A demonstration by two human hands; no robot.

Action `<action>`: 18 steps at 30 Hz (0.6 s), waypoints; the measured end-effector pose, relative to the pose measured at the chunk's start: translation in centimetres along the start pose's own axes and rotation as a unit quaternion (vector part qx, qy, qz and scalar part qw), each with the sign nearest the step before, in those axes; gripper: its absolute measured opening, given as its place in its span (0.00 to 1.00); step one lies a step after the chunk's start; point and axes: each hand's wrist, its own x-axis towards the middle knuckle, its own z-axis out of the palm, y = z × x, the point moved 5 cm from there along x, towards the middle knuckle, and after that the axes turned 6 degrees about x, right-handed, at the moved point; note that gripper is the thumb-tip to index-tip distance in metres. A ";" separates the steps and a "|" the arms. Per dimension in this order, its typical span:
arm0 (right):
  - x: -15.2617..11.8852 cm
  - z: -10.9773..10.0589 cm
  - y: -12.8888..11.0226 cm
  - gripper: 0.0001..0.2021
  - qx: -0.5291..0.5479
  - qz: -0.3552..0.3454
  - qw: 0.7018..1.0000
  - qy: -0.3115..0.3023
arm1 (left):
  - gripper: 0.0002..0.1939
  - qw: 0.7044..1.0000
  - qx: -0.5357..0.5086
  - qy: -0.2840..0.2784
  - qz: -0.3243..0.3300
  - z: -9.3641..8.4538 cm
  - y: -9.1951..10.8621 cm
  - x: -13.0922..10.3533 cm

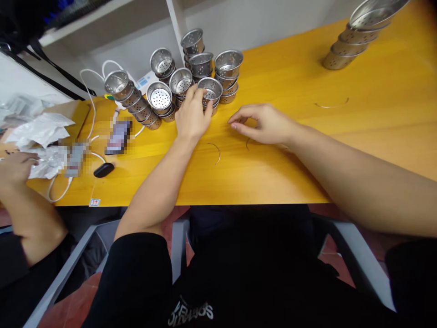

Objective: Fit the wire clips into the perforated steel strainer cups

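The left hand [193, 113] is at the upper centre of the frame, fingers bent over the rim of a perforated metal cup [212, 91] and thumb against its near side; the hand is partly closed, and whether it grips firmly I cannot tell. The right hand [261, 123] is just right of centre, apart from the cups, fingers curled and thumb tip close to the index fingertip; whether something thin is pinched there I cannot tell.

The cup tops one of several upright stacks clustered at upper centre, with a taller stack [229, 75] just beside it on the right and a leaning stack [134, 100] at the cluster's left edge. Another tilted stack [351, 45] stands well apart at upper right.

The cups are shiny silver, round and open-topped, with flared rims and small round holes through floors and walls.

On the yellow table [287, 75], a thin curved wire [219, 154] lies below and between the hands, and another curved wire [331, 107] lies to the right. At far left rests another person's hand [17, 168], beside white plastic packets [41, 127].
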 end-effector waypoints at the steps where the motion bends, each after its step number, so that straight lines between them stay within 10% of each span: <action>1: 0.0 0.0 0.1 0.16 -0.005 -0.002 1.000 -0.001 | 0.27 1.000 -0.010 0.006 -0.007 -0.1 -0.1 0.0; 12: 0.1 0.0 0.0 0.18 -0.016 0.004 1.000 0.003 | 0.32 1.000 0.008 0.011 -0.021 -2.2 5.0 -0.8; 18: 0.3 -4.9 1.9 0.21 -0.078 -0.005 0.984 0.159 | 0.21 0.996 -0.007 -0.064 0.062 -3.4 10.7 -2.2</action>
